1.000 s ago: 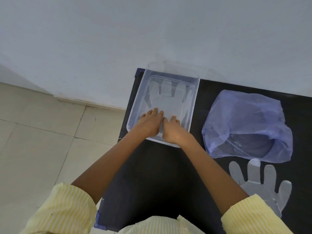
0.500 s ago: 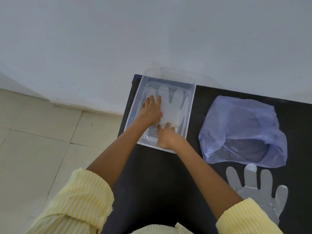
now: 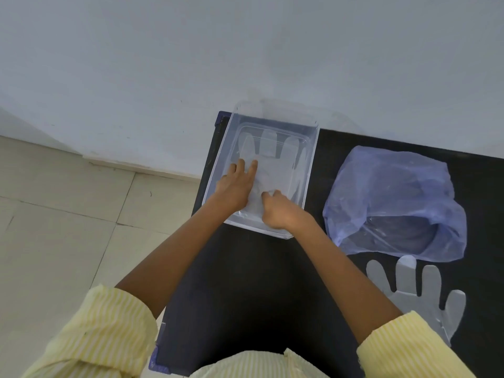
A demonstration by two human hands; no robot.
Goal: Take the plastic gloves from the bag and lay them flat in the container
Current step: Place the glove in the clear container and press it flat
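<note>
The clear plastic container stands at the far left corner of the black table, close to the wall. Inside it a transparent glove lies flat on the bottom, with its fingers pointing toward the wall. The left hand rests on this glove with the palm down and the fingers stretched out; it presses and does not grasp anything. The right hand is at the near edge of the container, with fingers curled, and its fingertips seem to pinch the cuff end of the glove, but the thin plastic makes this hard to tell for sure. To the right of the container lies the blue plastic bag, its mouth open toward the person. A second glove lies flat on the table just in front of the bag, touched by no hand.
</note>
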